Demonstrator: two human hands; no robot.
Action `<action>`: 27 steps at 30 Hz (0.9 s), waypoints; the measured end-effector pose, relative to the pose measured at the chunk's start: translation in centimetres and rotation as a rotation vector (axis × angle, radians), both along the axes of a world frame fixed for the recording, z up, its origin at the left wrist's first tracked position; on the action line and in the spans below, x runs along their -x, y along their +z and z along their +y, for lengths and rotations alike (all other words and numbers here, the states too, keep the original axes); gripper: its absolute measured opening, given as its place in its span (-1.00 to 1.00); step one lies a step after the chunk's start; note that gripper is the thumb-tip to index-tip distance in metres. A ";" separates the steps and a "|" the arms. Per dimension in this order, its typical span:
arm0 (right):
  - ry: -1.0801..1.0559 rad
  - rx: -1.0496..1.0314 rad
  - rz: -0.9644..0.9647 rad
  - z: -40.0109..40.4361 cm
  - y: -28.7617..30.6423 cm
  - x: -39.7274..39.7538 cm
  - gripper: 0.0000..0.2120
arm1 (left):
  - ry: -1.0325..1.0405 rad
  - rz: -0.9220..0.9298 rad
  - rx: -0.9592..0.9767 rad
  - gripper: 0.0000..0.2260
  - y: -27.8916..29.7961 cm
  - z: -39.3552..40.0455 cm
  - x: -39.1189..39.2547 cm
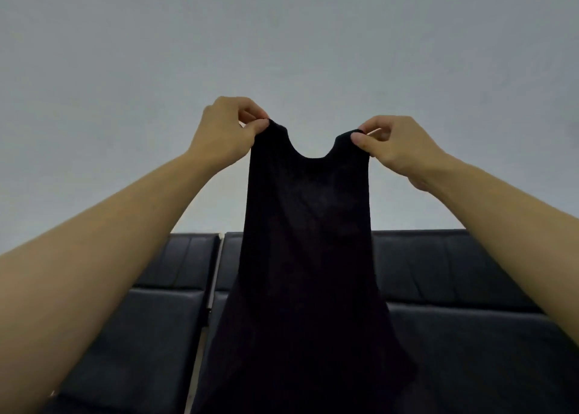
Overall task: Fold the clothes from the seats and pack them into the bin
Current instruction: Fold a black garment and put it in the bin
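The black sleeveless top (308, 257) hangs full length in front of the black padded seats (454, 304), against the grey wall (282, 38). The left hand (230, 128) pinches the top's left shoulder strap between thumb and curled fingers. The right hand (398, 146) pinches the right strap the same way. Both straps are level, scooped neckline between them. No label or writing is readable on the top

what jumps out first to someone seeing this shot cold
A black sleeveless top hangs full length in the middle of the frame, held up against the pale wall. The left hand and the right hand each pinch one shoulder strap. Black padded seats run along the bottom behind it.
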State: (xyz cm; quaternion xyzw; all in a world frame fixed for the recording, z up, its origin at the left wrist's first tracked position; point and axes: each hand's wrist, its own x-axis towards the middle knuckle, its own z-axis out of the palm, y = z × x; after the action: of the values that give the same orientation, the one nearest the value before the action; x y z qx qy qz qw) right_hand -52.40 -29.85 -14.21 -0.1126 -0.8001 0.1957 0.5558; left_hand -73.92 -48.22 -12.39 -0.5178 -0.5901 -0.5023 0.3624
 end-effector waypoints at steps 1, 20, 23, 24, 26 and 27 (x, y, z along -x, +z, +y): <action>0.002 -0.021 -0.001 -0.4 0.7 -0.4 -0.88 | -0.001 0.003 0.001 -0.92 0.4 -0.2 -0.1; 0.166 -0.008 -0.096 -3.6 -13.9 1.9 -0.92 | -0.256 -0.078 0.295 -0.92 -12.4 0.3 -1.4; 0.311 0.039 -0.044 -4.1 -17.8 1.8 -0.81 | -0.418 -0.119 0.287 -0.88 -16.4 0.3 -1.6; 0.354 0.059 -0.017 -4.0 -18.9 1.8 -0.78 | -0.469 -0.145 0.287 -0.88 -17.7 0.3 -1.7; 0.416 0.071 0.009 -3.5 -20.6 2.0 -0.75 | -0.515 -0.166 0.285 -0.88 -20.2 0.7 -1.9; 0.440 0.075 0.004 -3.3 -21.9 2.2 -0.75 | -0.524 -0.173 0.288 -0.89 -22.0 1.0 -2.0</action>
State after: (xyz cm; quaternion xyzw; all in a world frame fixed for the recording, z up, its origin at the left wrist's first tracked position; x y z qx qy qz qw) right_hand -54.60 -33.15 -36.12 0.0443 -0.7963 0.3421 0.4969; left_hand -71.88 -47.18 -34.35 -0.6537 -0.5304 -0.5318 0.0920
